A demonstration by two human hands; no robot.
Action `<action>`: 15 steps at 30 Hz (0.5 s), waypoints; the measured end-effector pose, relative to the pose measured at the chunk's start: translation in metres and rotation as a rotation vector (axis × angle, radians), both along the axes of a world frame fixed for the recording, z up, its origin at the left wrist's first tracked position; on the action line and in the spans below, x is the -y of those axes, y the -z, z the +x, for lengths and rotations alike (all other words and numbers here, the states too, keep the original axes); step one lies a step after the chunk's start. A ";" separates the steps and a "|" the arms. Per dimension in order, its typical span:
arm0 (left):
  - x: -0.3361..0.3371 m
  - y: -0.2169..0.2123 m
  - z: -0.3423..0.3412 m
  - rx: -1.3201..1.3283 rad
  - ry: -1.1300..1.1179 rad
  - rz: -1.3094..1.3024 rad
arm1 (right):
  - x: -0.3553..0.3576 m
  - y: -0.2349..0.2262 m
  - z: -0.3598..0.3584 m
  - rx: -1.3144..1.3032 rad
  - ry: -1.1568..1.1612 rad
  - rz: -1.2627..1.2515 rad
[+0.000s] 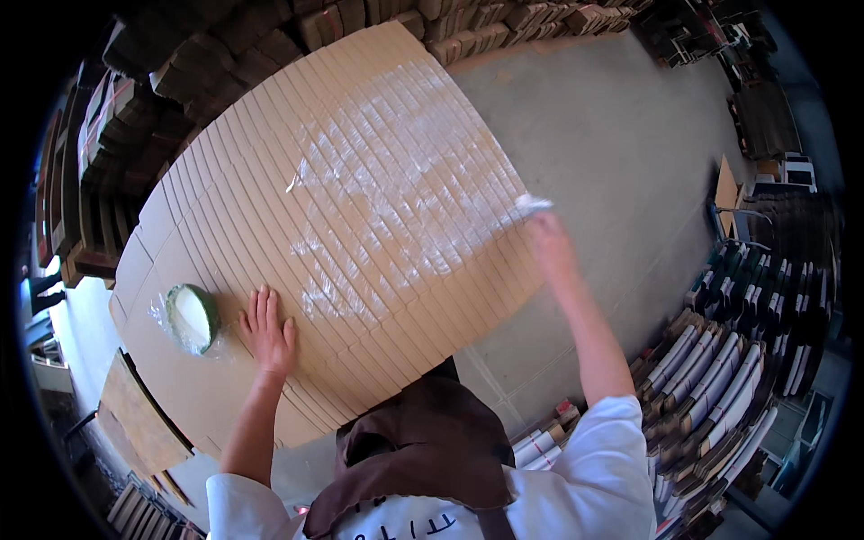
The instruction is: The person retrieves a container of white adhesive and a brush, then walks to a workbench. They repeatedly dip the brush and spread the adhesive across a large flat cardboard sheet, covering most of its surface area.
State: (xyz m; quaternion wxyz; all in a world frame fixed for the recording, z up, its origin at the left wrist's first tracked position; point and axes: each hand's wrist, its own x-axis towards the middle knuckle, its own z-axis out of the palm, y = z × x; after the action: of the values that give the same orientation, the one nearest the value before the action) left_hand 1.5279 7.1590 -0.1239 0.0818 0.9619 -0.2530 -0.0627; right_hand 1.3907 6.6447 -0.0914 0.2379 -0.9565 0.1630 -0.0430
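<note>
Overlapping cardboard sheets [229, 211] lie fanned out before me, each showing a narrow strip. White, wet-looking paste [387, 171] is smeared in streaks over their middle and right part. My left hand [268, 335] rests flat on the sheets with its fingers stretched out. Just left of it stands a green bowl [210, 317] of white paste, with crumpled clear plastic around it. At the right edge of the sheets, my right hand [551, 241] is closed round what looks like a brush [531, 205] with a whitened head; its handle is mostly hidden by the fingers.
Stacks of brown cardboard [333, 25] line the far side. Rows of white-edged bundles [711, 378] stand at the lower right. Grey concrete floor [612, 117] stretches to the right of the sheets. A wooden board [135, 414] lies at the lower left.
</note>
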 end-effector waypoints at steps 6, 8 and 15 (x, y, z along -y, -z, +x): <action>-0.006 -0.002 -0.004 0.010 -0.014 0.035 | -0.087 -0.043 0.002 -0.104 0.200 0.536; 0.001 -0.003 0.000 0.017 -0.019 0.017 | -0.103 -0.041 -0.008 -0.061 -0.319 -0.028; -0.001 -0.004 -0.002 -0.002 -0.027 0.027 | -0.068 -0.031 0.001 -0.090 -0.216 -0.165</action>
State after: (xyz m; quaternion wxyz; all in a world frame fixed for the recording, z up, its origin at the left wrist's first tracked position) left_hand 1.5259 7.1596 -0.1199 0.0700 0.9662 -0.2392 -0.0658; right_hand 1.3920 6.7125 -0.0604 0.1543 -0.9858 0.0653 0.0128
